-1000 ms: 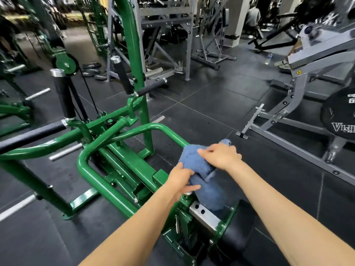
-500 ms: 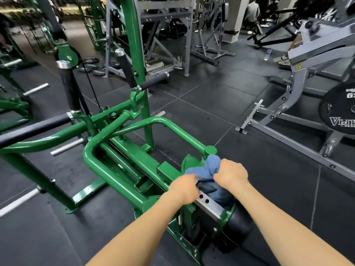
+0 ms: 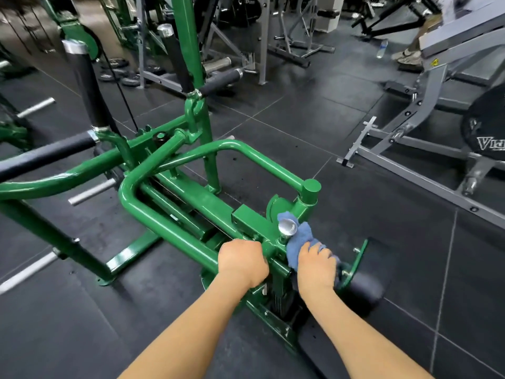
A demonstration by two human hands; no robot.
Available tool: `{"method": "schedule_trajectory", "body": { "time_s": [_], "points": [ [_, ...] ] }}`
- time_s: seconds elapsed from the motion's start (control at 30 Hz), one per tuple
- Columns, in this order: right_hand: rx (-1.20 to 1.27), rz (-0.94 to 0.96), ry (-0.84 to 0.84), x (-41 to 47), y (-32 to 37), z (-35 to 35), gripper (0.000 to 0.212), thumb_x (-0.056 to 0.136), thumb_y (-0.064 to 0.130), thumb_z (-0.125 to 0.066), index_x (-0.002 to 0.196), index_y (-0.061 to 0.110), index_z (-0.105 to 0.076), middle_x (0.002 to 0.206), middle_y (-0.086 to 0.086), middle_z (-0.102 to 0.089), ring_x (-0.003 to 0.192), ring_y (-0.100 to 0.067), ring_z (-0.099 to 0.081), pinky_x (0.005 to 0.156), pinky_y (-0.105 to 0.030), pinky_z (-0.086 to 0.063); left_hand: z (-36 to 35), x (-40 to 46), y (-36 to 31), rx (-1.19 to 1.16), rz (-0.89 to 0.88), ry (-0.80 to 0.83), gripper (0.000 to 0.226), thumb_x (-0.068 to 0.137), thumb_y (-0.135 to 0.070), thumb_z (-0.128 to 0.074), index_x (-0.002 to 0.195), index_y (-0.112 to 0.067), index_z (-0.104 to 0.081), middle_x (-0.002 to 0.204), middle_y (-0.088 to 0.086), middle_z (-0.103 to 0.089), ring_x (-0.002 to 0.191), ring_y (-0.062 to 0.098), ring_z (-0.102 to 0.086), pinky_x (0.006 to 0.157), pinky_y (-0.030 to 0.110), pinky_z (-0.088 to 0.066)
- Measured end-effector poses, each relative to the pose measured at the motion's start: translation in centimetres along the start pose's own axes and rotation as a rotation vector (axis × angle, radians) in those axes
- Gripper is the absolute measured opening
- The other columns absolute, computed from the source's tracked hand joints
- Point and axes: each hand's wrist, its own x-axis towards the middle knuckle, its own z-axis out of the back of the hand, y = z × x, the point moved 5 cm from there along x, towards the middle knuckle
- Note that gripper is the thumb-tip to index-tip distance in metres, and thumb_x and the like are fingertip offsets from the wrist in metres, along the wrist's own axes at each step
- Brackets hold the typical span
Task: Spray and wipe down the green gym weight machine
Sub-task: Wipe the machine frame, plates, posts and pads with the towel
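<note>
A gym floor (image 3: 341,187) of dark rubber tiles is seen from above. The green machine (image 3: 175,192) stands on it from the left edge to the near centre, its curved tube (image 3: 153,222) looping round a central beam. At the near end of the machine a blue cloth (image 3: 299,239) is pressed against the frame just right of a silver knob (image 3: 287,227). The cloth is gripped by the right hand (image 3: 317,265), whose fingers are curled over its lower part. The left hand (image 3: 241,259) is clenched round the green tube just left of the knob. A black pad (image 3: 366,288) on a green plate lies just right of the right hand. Black-padded handles (image 3: 84,86) rise from the machine at far left. A grey machine (image 3: 426,110) with a black weight plate (image 3: 486,129) stands well apart at the right. Further frames and loose plates are seen at the far side, where a water bottle (image 3: 381,49) stands on the floor.
</note>
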Motion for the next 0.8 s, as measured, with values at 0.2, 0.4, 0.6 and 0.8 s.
{"method": "schedule_trajectory", "body": {
  "time_s": [0.2,0.4,0.6,0.8],
  "points": [
    [-0.31,0.079,0.109,-3.3,0.8,-1.0,0.055,0.104,0.015,-0.025,0.15,-0.004,-0.002,0.153,-0.034,-0.013,0.134,-0.053,-0.029,0.105,-0.05,-0.036,-0.1,-0.2,0.0,-0.028,-0.017,-0.054,0.035,0.092,-0.033,-0.039,0.113,-0.022,-0.064,0.095,0.001,-0.068,0.092,0.026,-0.062,0.065,0.028,-0.043],
    [-0.195,-0.047,0.135,0.2,-1.2,-0.1,0.081,0.097,0.035,-0.047,0.152,0.002,0.003,0.155,-0.029,-0.011,0.141,-0.047,-0.019,0.114,-0.055,-0.017,0.1,-0.5,-0.1,-0.058,-0.027,-0.052,0.026,0.092,-0.027,-0.036,0.086,-0.018,-0.059,0.072,0.0,-0.058,0.071,0.025,-0.055,0.056,0.028,-0.04],
    [-0.309,-0.027,0.236,-0.4,-0.1,-0.3,0.071,0.1,0.026,-0.038,0.149,-0.008,0.001,0.141,-0.026,-0.044,0.123,-0.048,-0.048,0.109,-0.058,-0.026,0.0,-0.4,0.2,-0.108,-0.011,-0.065,0.023,0.091,-0.028,-0.038,0.075,-0.017,-0.05,0.065,-0.002,-0.049,0.066,0.023,-0.05,0.056,0.027,-0.04],
    [-0.479,0.012,0.156,-3.9,2.2,-1.5,0.067,0.101,0.022,-0.035,0.148,-0.009,0.001,0.134,-0.038,-0.044,0.123,-0.052,-0.044,0.105,-0.056,-0.029,0.2,-0.4,0.0,-0.126,-0.021,-0.092,0.023,0.094,-0.03,-0.038,0.088,-0.018,-0.058,0.069,-0.004,-0.049,0.068,0.022,-0.05,0.058,0.027,-0.038]
  ]
}}
